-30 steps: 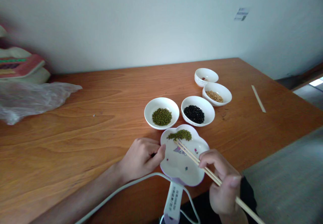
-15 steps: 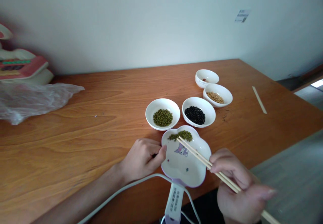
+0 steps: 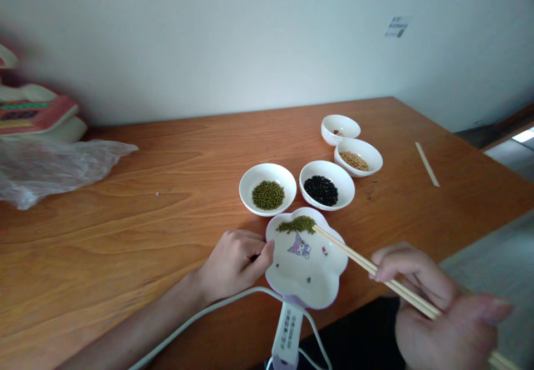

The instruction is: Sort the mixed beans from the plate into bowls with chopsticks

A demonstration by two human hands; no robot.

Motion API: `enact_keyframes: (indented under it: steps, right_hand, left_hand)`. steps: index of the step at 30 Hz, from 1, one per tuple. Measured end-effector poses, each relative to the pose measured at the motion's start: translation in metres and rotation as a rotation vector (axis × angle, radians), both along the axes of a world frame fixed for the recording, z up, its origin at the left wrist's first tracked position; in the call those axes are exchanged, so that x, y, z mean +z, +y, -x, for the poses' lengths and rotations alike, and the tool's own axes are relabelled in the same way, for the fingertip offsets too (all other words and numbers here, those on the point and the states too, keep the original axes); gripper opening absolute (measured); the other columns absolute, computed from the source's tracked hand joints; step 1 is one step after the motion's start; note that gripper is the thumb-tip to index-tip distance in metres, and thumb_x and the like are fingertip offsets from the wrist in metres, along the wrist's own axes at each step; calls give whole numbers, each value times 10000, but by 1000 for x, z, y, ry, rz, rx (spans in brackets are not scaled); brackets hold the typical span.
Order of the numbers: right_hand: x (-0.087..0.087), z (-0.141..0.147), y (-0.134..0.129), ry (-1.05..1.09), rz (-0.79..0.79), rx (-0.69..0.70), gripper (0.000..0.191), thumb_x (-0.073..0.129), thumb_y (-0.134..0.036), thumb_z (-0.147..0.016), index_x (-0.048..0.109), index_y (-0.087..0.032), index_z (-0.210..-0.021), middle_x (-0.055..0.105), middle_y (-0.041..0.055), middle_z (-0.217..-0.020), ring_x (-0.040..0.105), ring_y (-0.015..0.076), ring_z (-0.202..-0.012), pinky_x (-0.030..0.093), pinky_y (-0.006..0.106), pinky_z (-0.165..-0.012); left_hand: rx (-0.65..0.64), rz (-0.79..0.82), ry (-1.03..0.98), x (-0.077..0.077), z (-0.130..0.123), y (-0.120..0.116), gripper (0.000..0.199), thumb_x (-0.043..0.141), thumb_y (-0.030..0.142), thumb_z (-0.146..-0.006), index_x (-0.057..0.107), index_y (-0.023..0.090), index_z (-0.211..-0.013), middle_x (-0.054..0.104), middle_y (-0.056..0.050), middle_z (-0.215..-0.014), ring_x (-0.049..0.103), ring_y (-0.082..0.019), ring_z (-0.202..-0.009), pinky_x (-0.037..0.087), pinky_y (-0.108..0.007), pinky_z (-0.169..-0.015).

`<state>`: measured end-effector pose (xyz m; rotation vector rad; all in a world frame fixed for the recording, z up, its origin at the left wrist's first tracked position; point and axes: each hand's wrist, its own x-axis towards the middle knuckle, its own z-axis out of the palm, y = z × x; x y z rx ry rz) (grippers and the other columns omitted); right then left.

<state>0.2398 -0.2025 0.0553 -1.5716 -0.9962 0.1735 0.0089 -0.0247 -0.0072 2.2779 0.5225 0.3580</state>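
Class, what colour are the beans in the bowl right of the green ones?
Black beans, clearest in the head view.

Soft, even daylight fills the scene — no hard glare, only a pale sheen on the orange-brown wooden surface (image 3: 125, 203). Faint shadows sit under the small white round bowls (image 3: 267, 189). The right hand (image 3: 442, 309) is smeared by motion blur — the wide lens bends the surface's edges, and the left border looks soft.

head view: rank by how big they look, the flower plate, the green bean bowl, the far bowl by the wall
1. flower plate, though it is nearest the camera
2. green bean bowl
3. far bowl, farthest away, so its true size is unsure
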Motion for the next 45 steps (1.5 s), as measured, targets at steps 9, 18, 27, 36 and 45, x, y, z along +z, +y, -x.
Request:
enact_keyframes:
  steps: [9, 18, 27, 36, 45]
  right_hand:
    - [24, -2, -13, -140, 346, 93, 683, 228, -578, -1126, 609, -231, -678, 552, 15, -575, 499, 155, -528, 382, 319, -539]
    - [22, 12, -3, -109, 292, 120, 671, 205, -602, -1121, 636, -242, -755, 625, 28, -708, 561, 186, -667, 399, 339, -618]
    - [-5, 7, -1, -104, 266, 280, 769, 97, -708, -1075, 627, -227, -792, 622, 33, -686, 593, 179, -627, 424, 311, -548]
    - [-7, 11, 2, -76, 241, 290, 732, 120, -667, -1094, 621, -233, -783, 577, 24, -661, 545, 172, -596, 384, 320, -534]
    - [-3, 18, 4, -61, 251, 218, 741, 122, -624, -1116, 636, -220, -768, 607, 28, -683, 562, 170, -631, 409, 316, -581]
  left_hand:
    - [6, 33, -6, 3, 0, 0, 545, 401, 321, -1142, 404, 163, -620, 468, 23, -620, 411, -76, -550, 306, -266, -592]
    - [2, 23, -15, 3, 0, 0, 551, 406, 313, -1141, 420, 167, -611, 453, 24, -624, 403, -80, -554, 306, -275, -585]
    - [15, 33, 0, 4, 1, -1, 553, 408, 320, -1141, 413, 167, -610, 459, 20, -618, 410, -84, -553, 317, -268, -590]
    - [8, 33, -10, 1, 1, -1, 541, 422, 304, -1141, 415, 168, -617, 453, 26, -624, 414, -81, -557, 311, -273, -592]
    - [2, 25, -8, 2, 1, 0, 548, 414, 311, -1143, 450, 169, -614, 482, 17, -627, 431, -88, -565, 333, -265, -598]
